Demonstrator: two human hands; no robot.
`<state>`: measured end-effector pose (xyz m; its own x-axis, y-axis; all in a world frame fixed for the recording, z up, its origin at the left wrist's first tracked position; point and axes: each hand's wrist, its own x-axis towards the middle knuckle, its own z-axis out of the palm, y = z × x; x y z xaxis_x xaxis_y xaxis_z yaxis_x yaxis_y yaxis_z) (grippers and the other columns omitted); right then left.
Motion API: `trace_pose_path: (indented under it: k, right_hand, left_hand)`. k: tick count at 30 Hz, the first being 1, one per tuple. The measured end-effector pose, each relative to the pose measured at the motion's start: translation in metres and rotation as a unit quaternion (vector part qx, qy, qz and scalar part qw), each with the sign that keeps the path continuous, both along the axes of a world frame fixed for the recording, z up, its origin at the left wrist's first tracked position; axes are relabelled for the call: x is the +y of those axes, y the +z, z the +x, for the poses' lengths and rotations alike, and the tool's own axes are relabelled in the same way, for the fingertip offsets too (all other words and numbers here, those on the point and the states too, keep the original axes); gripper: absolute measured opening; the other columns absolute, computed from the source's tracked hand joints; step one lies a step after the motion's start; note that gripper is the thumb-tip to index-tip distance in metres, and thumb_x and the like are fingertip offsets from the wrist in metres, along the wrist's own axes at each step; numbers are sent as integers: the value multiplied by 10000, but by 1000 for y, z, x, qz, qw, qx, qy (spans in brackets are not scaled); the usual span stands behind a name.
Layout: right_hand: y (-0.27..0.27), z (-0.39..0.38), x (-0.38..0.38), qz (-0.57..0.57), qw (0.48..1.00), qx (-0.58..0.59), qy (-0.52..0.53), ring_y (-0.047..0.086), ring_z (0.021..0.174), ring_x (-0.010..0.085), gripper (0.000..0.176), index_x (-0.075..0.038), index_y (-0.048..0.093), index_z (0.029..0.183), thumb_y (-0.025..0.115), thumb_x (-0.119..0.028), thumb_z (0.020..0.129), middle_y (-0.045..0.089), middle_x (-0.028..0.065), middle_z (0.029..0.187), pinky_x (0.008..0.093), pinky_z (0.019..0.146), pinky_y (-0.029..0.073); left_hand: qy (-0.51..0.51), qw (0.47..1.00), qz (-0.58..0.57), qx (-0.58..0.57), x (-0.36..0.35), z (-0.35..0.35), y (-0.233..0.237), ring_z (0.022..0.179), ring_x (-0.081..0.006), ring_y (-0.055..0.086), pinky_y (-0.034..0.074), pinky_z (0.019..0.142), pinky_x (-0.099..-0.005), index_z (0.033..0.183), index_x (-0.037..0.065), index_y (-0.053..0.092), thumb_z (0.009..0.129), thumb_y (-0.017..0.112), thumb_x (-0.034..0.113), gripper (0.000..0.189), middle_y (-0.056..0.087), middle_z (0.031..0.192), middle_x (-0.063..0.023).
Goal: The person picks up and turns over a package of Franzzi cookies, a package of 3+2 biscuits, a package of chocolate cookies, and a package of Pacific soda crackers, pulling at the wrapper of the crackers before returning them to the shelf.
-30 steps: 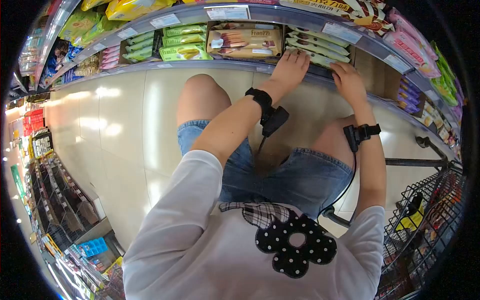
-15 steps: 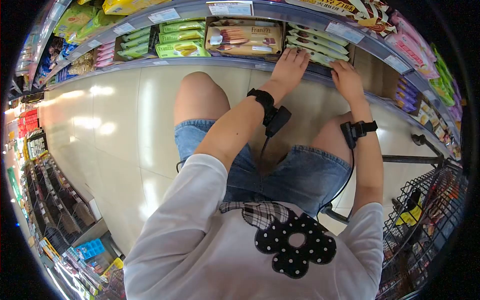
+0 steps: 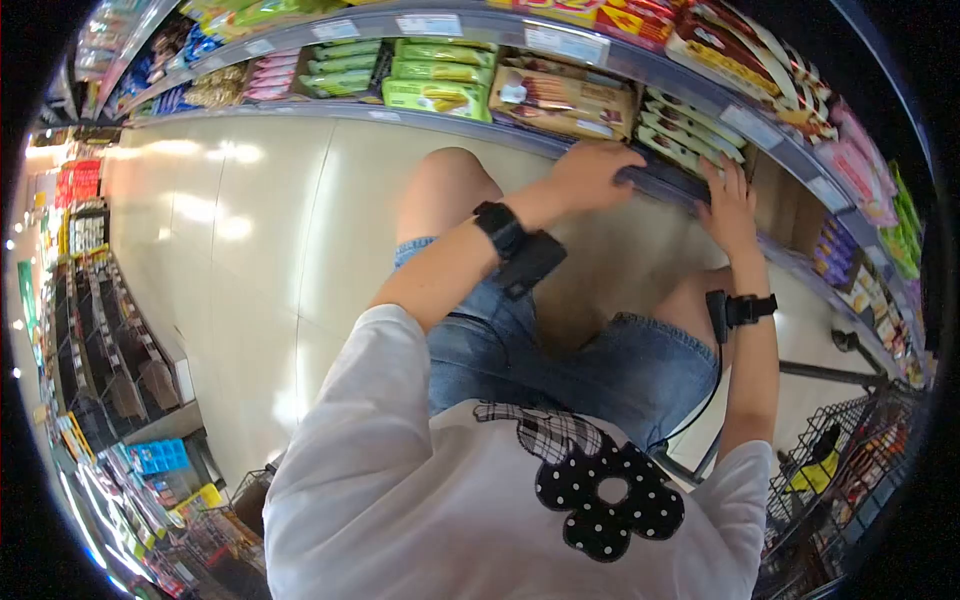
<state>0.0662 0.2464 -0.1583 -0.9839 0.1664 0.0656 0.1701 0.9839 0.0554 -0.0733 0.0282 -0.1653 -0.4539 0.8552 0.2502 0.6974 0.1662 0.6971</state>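
Observation:
Pale green snack packets (image 3: 688,132) lie stacked in a box on the low shelf. My right hand (image 3: 732,205) has its fingers spread, with the fingertips at the near end of this stack. To the left, my left hand (image 3: 592,174) hovers in front of the shelf's front edge, slightly blurred, its fingers loosely bent and apart, with nothing visible in them. Just beyond it sit brown snack packs (image 3: 560,100). Bright green packs (image 3: 437,95) are stacked farther left. Each wrist wears a black strap with a small device.
An upper shelf with price tags (image 3: 566,42) runs above the packets. A brown carton (image 3: 785,205) and purple packets (image 3: 833,250) are right of my right hand. A black wire shopping cart (image 3: 850,455) stands at my right. Tiled floor (image 3: 260,280) stretches to the left.
My left hand has pulled back from the green packets toward me, to the shelf's front edge. My right hand's fingers have spread out at the stack. The view has shifted.

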Motion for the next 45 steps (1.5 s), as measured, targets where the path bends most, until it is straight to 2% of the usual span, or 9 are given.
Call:
trace_pose_path:
  k: [7,9,12,17,24,30,34,40,45]
  right_hand:
    - [23,-77,-87,-251,951,67,169,434,1095,281,458,-143,443,1179,599,-174,750,469,100,1164,436,911,325]
    - [29,-98,-124,-242,948,95,183,452,1067,282,439,-136,458,1161,598,-171,747,489,99,1131,423,905,333]
    - [26,-132,-174,-222,946,129,199,471,1038,278,419,-116,468,1150,579,-159,748,510,100,1091,405,897,342]
    - [-24,-194,-238,-133,959,138,210,435,1097,262,412,-47,449,1169,489,-106,763,483,113,1150,399,916,321]
    - [-63,-239,-285,5,998,60,24,418,1130,241,490,17,354,1231,436,-50,753,443,181,1188,360,986,216]
    - [-56,-239,-275,-38,991,120,55,505,934,186,201,-51,519,911,491,-73,713,495,65,897,341,895,280]
    - [-53,-235,-271,-39,990,117,70,510,922,195,183,-76,551,913,486,-74,742,519,65,948,359,925,262]
    - [-34,-218,-272,-216,956,189,59,526,910,233,175,-97,544,875,546,-79,701,537,95,909,369,866,330]
    - [-15,-158,-257,-523,802,274,91,519,879,307,283,-81,547,897,638,-39,633,526,101,903,402,787,402]
  left_hand:
    - [130,948,79,-281,-133,-100,-10,908,-183,557,439,801,-295,1030,41,553,716,603,73,319,584,1011,-71]
    - [233,939,62,-244,-176,-133,-20,913,-208,553,440,800,-309,1052,45,539,710,618,93,354,573,1034,-83]
    - [288,958,11,2,-214,-173,-23,923,-249,546,443,781,-331,1064,82,535,693,608,77,379,558,1060,-97]
    - [328,887,-266,187,-222,-195,-20,1163,-263,371,285,938,-466,1123,185,504,675,529,16,479,446,1232,-33]
    - [264,861,-338,272,-224,-205,-46,1239,-247,265,189,973,-523,1155,205,461,693,535,29,499,359,1299,3]
    - [268,842,-374,280,-224,-205,-43,1211,-240,317,150,969,-557,1085,208,424,706,647,181,441,472,1188,-31]
    - [279,867,-317,265,-232,-204,-43,1035,-214,493,177,951,-564,1123,245,429,658,684,156,538,562,1022,-3]
    - [276,905,-182,267,-256,-190,-25,952,-202,519,264,916,-485,1035,228,560,627,694,124,442,560,961,-5]
    - [234,964,-1,126,-251,-146,26,898,-235,519,395,821,-356,928,121,626,601,689,23,347,543,924,-68]
